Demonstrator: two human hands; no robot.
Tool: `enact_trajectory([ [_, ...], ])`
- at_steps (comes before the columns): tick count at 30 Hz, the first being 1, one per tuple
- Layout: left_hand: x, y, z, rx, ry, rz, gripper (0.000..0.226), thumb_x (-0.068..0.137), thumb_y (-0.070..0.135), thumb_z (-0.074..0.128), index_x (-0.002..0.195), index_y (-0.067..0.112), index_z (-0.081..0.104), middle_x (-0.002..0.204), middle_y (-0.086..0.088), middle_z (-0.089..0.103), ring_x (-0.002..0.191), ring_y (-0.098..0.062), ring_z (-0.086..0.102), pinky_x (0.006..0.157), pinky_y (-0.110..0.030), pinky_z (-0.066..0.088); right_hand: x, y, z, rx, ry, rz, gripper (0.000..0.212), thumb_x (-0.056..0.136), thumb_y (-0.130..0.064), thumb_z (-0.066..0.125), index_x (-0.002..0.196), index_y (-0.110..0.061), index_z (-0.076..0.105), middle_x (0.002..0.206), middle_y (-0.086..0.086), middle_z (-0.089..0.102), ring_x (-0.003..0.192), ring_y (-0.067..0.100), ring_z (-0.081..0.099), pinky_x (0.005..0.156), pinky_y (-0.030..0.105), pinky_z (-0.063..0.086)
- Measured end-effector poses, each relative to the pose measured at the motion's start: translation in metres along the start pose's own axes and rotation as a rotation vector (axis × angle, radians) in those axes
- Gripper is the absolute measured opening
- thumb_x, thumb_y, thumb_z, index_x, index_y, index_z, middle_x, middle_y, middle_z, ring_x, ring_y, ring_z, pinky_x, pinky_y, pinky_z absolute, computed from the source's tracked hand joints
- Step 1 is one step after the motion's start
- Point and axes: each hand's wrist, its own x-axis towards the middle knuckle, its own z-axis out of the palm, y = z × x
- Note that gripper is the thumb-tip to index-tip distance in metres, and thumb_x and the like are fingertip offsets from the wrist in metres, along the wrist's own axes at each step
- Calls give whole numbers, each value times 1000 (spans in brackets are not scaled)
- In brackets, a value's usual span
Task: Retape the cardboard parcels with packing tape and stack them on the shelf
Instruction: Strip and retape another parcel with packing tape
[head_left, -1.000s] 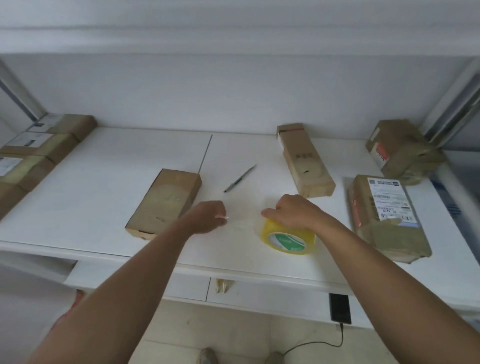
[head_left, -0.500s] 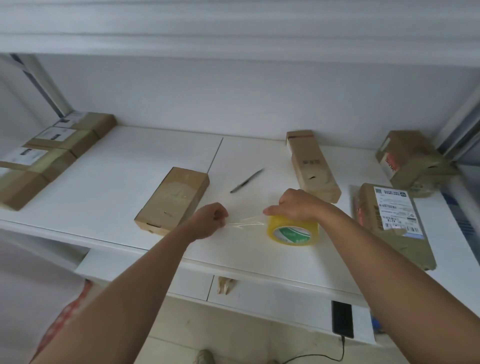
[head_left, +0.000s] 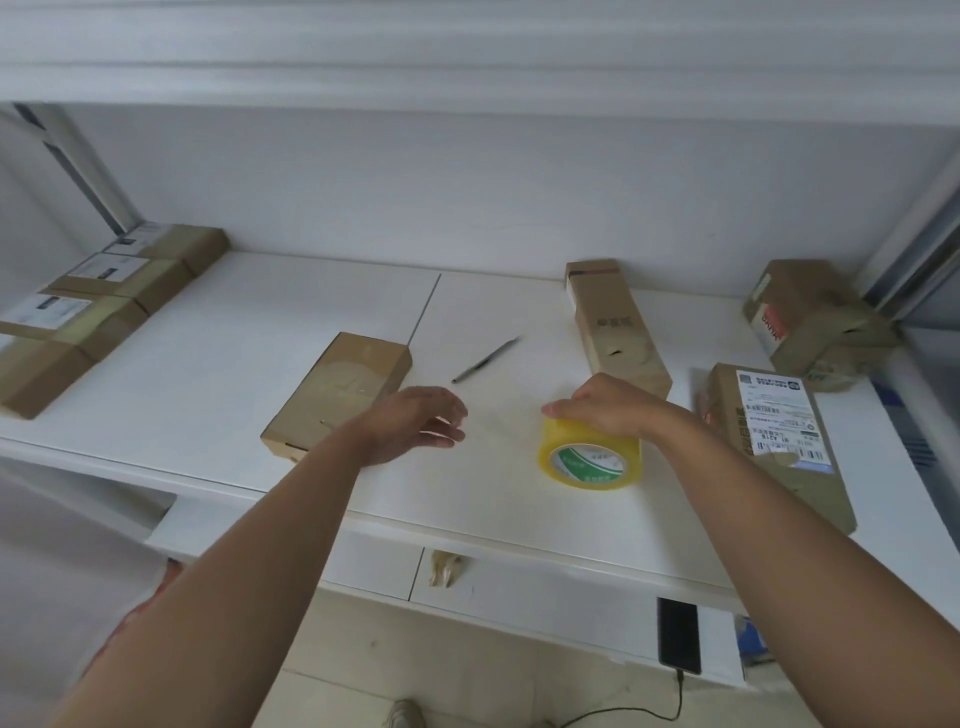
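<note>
A yellow packing tape roll (head_left: 589, 457) stands on the white desk (head_left: 493, 499) with my right hand (head_left: 608, 405) gripping it from above. A faint clear strip of tape (head_left: 498, 427) runs left from the roll toward my left hand (head_left: 415, 423), whose fingers are spread and straight just right of a flat cardboard parcel (head_left: 337, 395). Whether the strip still touches those fingers I cannot tell. A long narrow parcel (head_left: 615, 327) lies behind the roll. A labelled parcel (head_left: 774, 441) lies to the right, and a crumpled parcel (head_left: 815, 322) sits at the back right.
Several taped parcels (head_left: 104, 296) lie in a row at the far left of the desk. A pen (head_left: 485, 359) lies between the flat and long parcels. A white shelf board (head_left: 467, 62) runs overhead. A black phone (head_left: 678, 634) with a cable hangs below the desk edge.
My left hand has opened from a pinch on the tape end to spread fingers. The right hand stays on the roll. My view has shifted slightly left.
</note>
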Motion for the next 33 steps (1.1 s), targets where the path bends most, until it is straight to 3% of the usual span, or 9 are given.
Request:
enact_trajectory([
  [4,-14,4,-6,-6,-36,2,16,93,-2,57,104,9,55,85,-18,68,81,-28,67,76,-32,55,-1,-1,-2,-36,-53,-2,61,76,-76,63,60,-20,46,56,-4,47,54,16,48,58,30,35],
  [10,-37,15,-9,-23,-197,-18,15,94,3,56,102,12,64,86,-15,68,78,-25,67,74,-31,54,-2,0,-8,-101,-93,-6,53,79,-68,66,66,-18,54,67,-1,56,62,17,55,61,29,39],
  [14,-37,18,4,10,-85,13,24,78,30,73,87,9,65,81,-11,66,71,-21,62,66,-27,50,-4,-4,-11,-203,-126,-28,43,85,-62,61,81,-19,63,89,0,64,81,19,62,69,31,46],
  [17,-32,14,16,147,33,70,19,90,18,74,94,11,56,74,-7,59,65,-18,56,63,-27,49,-7,-14,-9,-292,-105,-34,32,90,-50,52,105,-24,62,111,-1,61,99,20,60,84,37,50],
  [19,-31,12,18,215,74,92,21,91,11,71,105,11,55,73,-7,56,64,-18,56,65,-28,50,-8,-16,-4,-323,-81,-52,31,92,-48,45,99,-21,58,104,1,60,92,20,58,77,37,47],
  [22,-33,11,13,256,36,94,23,94,7,66,114,12,56,73,-7,58,71,-21,59,68,-28,52,-10,-9,3,-303,21,-73,41,91,-52,43,88,-13,56,90,5,61,80,23,57,65,36,38],
  [26,-33,11,8,198,-40,69,25,95,-3,58,116,10,58,81,-11,66,83,-27,66,75,-30,55,-14,5,2,-216,76,-90,59,85,-69,50,94,-12,62,98,6,67,91,24,63,78,40,49],
  [29,-34,14,9,66,-116,2,27,95,-8,55,116,8,60,86,-16,66,85,-27,66,78,-29,56,-18,8,1,-192,89,-95,79,78,-82,49,98,-8,63,97,7,69,91,25,65,74,39,48],
  [33,-34,18,16,-117,-96,-59,26,82,9,56,106,3,62,82,-16,68,80,-27,66,74,-29,57,-21,10,0,-178,97,-100,74,78,-81,51,95,-10,63,98,5,68,91,23,64,81,41,50],
])
